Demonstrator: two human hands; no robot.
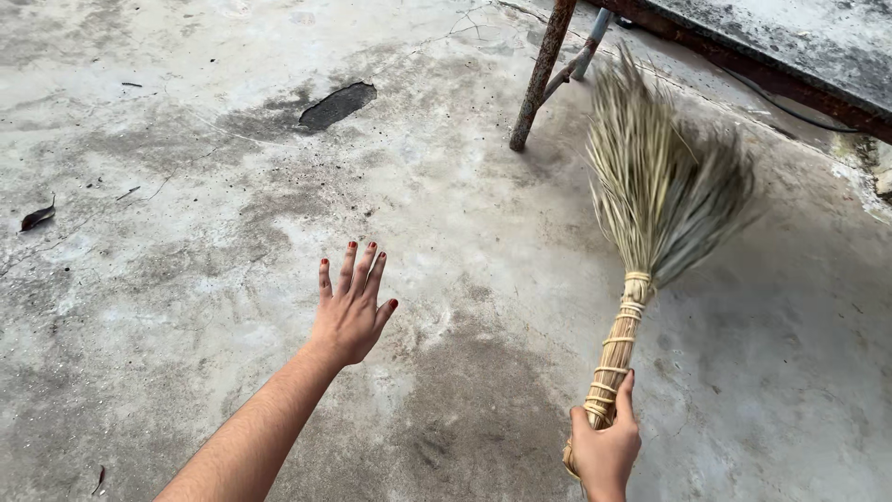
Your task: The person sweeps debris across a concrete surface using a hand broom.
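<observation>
My right hand (pixel 606 446) grips the bound handle of a straw hand broom (pixel 650 204) at the lower right. The broom's fanned bristles point up and away, blurred, over the concrete floor (pixel 465 242) near a rusty table leg. My left hand (pixel 351 307) is stretched out over the middle of the floor, palm down, fingers spread, holding nothing. Its nails are painted red.
A rusty metal table (pixel 790 46) stands at the top right, with one leg (pixel 539 74) on the floor. A dark broken patch (pixel 336 104) marks the concrete at the upper middle. A dry leaf (pixel 37 217) lies at the left, and small debris is scattered about.
</observation>
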